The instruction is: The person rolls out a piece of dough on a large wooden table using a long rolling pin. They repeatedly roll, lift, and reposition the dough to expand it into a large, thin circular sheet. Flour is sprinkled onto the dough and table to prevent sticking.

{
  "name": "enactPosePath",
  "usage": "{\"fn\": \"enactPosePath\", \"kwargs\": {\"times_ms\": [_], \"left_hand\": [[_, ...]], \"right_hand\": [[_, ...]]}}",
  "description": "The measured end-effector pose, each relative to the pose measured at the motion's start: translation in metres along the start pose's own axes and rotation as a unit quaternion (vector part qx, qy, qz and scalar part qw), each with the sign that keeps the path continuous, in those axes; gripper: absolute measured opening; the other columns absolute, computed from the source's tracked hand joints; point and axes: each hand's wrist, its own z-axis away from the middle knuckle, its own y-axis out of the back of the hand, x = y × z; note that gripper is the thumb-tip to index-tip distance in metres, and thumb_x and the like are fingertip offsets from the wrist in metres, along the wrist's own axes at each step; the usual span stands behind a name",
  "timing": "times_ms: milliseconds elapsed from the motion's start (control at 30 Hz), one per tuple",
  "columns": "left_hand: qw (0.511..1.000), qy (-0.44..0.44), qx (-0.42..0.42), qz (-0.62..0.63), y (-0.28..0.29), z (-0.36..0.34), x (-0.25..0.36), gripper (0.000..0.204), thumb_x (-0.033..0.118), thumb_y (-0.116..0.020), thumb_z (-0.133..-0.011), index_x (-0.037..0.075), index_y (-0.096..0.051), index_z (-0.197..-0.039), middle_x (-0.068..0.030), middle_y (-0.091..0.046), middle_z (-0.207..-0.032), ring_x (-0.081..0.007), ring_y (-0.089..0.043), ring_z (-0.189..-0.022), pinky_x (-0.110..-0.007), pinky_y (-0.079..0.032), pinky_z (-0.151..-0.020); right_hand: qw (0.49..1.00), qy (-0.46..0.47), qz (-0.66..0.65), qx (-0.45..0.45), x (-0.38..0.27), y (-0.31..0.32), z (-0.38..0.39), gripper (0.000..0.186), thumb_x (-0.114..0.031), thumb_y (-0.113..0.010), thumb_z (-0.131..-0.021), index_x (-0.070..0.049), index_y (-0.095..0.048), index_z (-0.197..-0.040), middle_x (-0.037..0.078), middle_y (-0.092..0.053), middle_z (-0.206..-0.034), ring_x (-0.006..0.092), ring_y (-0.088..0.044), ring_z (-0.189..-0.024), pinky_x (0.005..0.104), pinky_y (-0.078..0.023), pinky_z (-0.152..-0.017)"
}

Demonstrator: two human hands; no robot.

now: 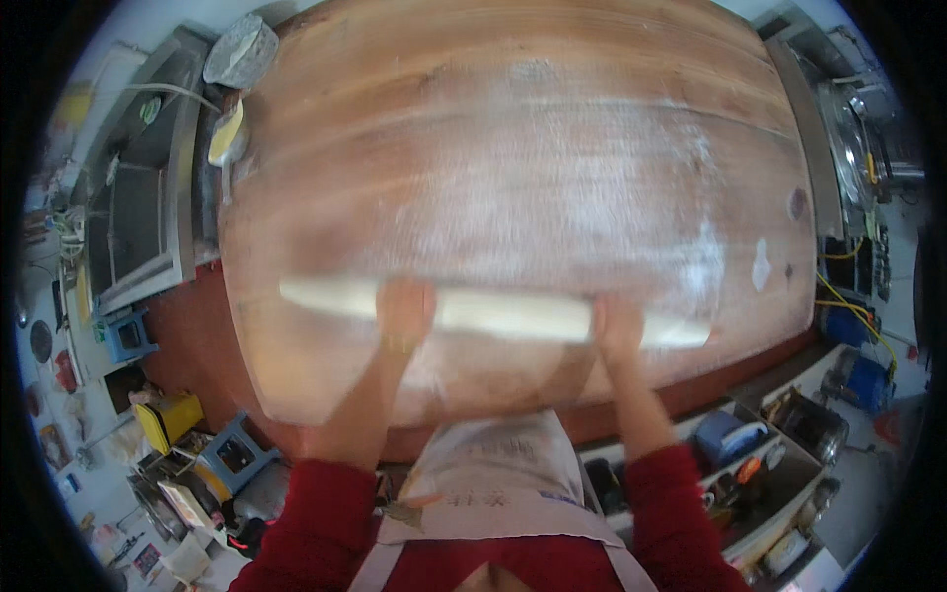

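Note:
A long cream-white roll (pixel 513 314), narrower toward both ends, lies crosswise near the close side of a large floured wooden board (pixel 444 109). My left hand (pixel 404 311) is closed on the roll left of its middle, and my right hand (pixel 617 326) grips it toward the right. Both hands are blurred by motion, and the roll hides part of the fingers.
A bowl (pixel 240 49) and a scoop-like utensil (pixel 229 138) sit at the board's left edge. Steel fittings (pixel 143 168) flank the left, metal pots (pixel 850 148) the right. Blue stools (pixel 237 454) and a container-filled drawer (pixel 760 474) are below the board's near edge.

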Motion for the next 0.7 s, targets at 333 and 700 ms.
{"fn": "enactPosePath", "kwargs": {"times_ms": [333, 700], "left_hand": [[0.971, -0.071, 0.218, 0.069, -0.014, 0.039, 0.019, 0.031, 0.030, -0.048, -0.085, 0.014, -0.061, -0.107, -0.0128, -0.052, -0.117, -0.0271, -0.048, -0.102, -0.046, -0.037, -0.084], [0.982, -0.081, 0.155, -0.069, 0.042, -0.116, 0.012, 0.025, 0.028, -0.050, -0.079, 0.010, -0.067, -0.086, -0.0104, -0.061, -0.091, -0.0274, -0.054, -0.088, -0.046, -0.035, -0.091]], "right_hand": [[0.973, -0.115, -0.152, 0.128, -0.039, -0.028, 0.062, 0.024, -0.025, -0.045, -0.089, -0.007, -0.060, -0.091, 0.015, -0.057, -0.098, 0.0352, -0.050, -0.093, 0.0486, -0.034, -0.089], [0.991, 0.032, -0.090, 0.091, -0.024, 0.032, -0.111, 0.031, -0.030, -0.040, -0.092, -0.013, -0.059, -0.109, 0.010, -0.058, -0.104, 0.0295, -0.049, -0.105, 0.0505, -0.023, -0.103]]}}
